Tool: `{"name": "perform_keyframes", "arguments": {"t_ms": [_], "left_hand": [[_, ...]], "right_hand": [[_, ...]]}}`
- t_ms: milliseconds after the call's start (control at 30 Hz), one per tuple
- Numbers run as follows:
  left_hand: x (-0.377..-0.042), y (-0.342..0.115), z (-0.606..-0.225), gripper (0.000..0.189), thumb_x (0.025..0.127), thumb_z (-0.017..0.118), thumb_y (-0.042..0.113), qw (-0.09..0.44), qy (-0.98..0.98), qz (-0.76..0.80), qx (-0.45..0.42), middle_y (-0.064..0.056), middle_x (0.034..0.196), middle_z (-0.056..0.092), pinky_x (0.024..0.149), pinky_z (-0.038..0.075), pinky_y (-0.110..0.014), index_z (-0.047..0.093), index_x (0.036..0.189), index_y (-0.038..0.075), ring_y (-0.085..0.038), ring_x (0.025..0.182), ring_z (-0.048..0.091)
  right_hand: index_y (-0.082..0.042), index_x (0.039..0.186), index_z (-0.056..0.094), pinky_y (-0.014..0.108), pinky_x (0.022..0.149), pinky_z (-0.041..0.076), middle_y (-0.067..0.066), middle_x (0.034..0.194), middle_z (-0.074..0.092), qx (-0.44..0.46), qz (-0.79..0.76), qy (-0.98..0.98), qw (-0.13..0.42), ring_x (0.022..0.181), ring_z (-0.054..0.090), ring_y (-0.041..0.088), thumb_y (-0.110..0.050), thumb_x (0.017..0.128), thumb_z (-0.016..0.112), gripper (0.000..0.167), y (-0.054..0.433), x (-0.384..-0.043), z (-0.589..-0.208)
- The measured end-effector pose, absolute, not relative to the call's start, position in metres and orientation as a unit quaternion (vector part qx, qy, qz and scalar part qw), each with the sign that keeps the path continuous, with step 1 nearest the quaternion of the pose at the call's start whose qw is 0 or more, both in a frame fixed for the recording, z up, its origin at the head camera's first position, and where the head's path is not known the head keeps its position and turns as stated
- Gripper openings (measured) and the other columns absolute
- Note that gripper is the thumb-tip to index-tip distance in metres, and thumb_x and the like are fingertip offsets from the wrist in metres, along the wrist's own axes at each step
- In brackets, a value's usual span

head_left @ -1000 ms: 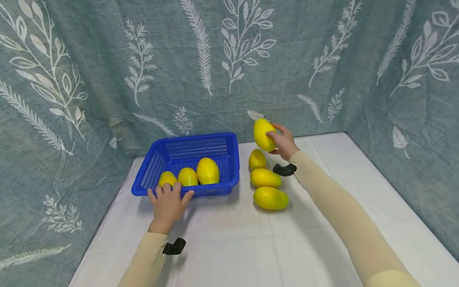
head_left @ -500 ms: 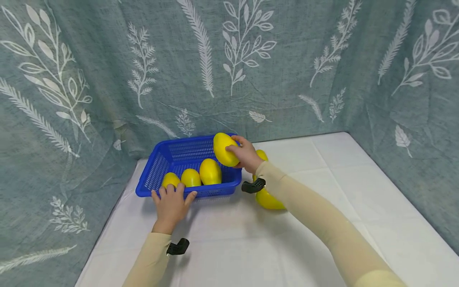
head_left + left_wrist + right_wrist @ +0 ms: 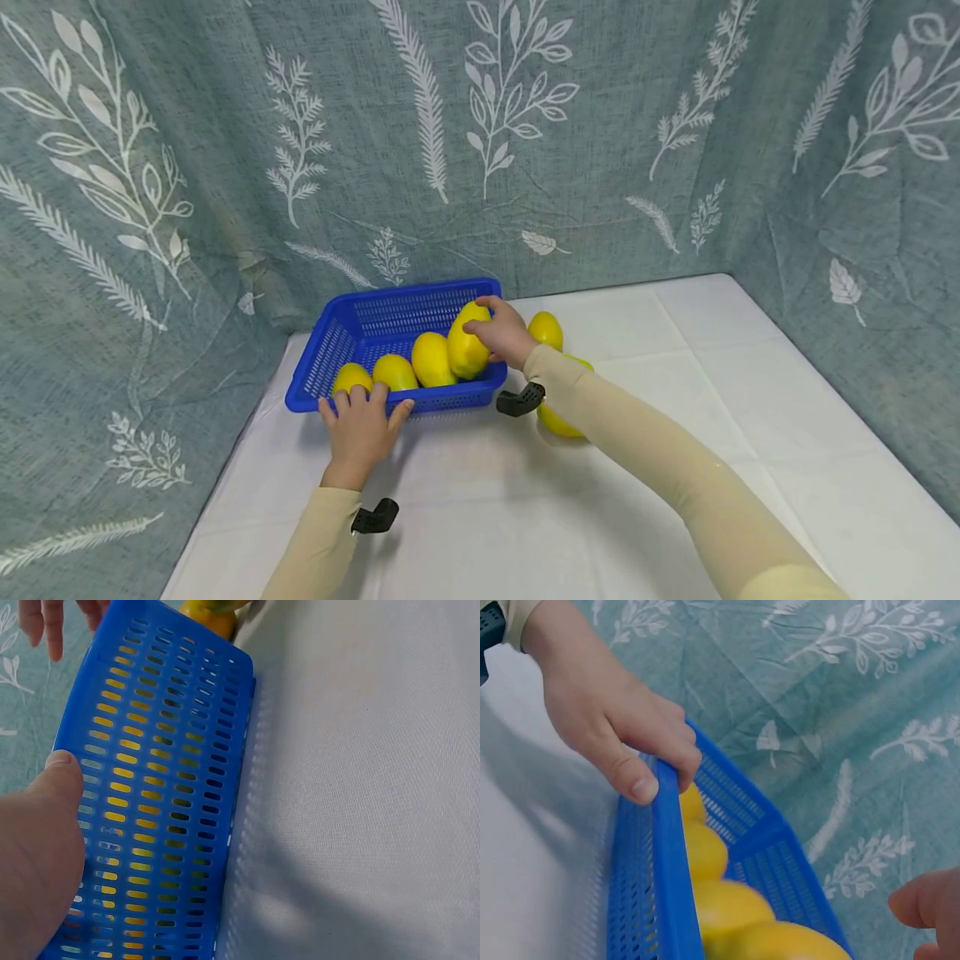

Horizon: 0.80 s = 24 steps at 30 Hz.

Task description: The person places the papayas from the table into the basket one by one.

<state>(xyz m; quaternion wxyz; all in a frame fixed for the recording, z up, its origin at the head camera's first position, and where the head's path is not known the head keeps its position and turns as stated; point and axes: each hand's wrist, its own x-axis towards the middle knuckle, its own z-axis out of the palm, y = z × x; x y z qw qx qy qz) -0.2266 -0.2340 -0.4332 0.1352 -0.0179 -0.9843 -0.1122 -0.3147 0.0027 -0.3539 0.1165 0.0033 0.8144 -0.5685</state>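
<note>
A blue plastic basket (image 3: pixel 420 402) with slotted walls holds several yellow mangoes in a row. My left hand (image 3: pixel 362 437) grips its front rim, fingers over the edge and thumb (image 3: pixel 64 776) outside, as the left wrist view shows. The rightmost mango (image 3: pixel 468 343) leans inside the basket's right end, against its neighbour mango (image 3: pixel 432 360). Over that end is my right hand (image 3: pixel 504 333), its thumb overlapping the mango in the head view. In the right wrist view its fingertips (image 3: pixel 915 904) stand apart from the mangoes, and the left wrist view shows the fingers hanging loosely.
To the right of the basket, a mango (image 3: pixel 546 329) lies on the white tablecloth (image 3: pixel 480 525), with two more partly hidden by my right sleeve (image 3: pixel 645 425). A green leaf-patterned curtain (image 3: pixel 420 217) hangs close behind the basket.
My right hand has carried a mango leftward from above the table and lowered it into the basket's right end, then loosened its fingers. My left hand stays on the rim.
</note>
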Motion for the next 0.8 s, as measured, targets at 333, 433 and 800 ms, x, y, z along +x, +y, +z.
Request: {"name": "perform_keyframes", "arguments": {"t_ms": [333, 433, 800], "left_hand": [[-0.226, -0.231, -0.434, 0.050, 0.100, 0.060, 0.047, 0.149, -0.983, -0.110, -0.019, -0.032, 0.115, 0.056, 0.112, 0.013, -0.081, 0.058, 0.119, 0.000, -0.059, 0.122, 0.045], [-0.226, -0.229, -0.435, 0.051, 0.100, 0.060, 0.047, 0.144, -0.983, -0.111, -0.022, -0.033, 0.117, 0.056, 0.113, 0.013, -0.081, 0.057, 0.120, 0.000, -0.059, 0.122, 0.044], [-0.225, -0.232, -0.432, 0.050, 0.102, 0.057, 0.045, 0.131, -0.984, -0.122, -0.026, -0.035, 0.118, 0.053, 0.113, 0.008, -0.081, 0.055, 0.121, -0.001, -0.062, 0.125, 0.039]], "right_hand": [[-0.020, 0.155, 0.039, 0.051, 0.099, 0.056, 0.018, 0.161, 0.036, 0.012, -0.586, 0.803, 0.107, 0.140, 0.050, 0.035, -0.025, 0.102, 0.061, 0.058, 0.026, -0.318, -0.355], [-0.020, 0.155, 0.039, 0.054, 0.103, 0.053, 0.018, 0.163, 0.033, 0.029, -0.595, 0.798, 0.097, 0.143, 0.047, 0.036, -0.026, 0.102, 0.060, 0.058, 0.047, -0.321, -0.355], [-0.018, 0.161, 0.027, 0.054, 0.107, 0.050, 0.020, 0.161, 0.035, 0.085, -0.620, 0.779, 0.048, 0.145, 0.042, 0.040, -0.027, 0.104, 0.056, 0.065, 0.146, -0.337, -0.355]]}}
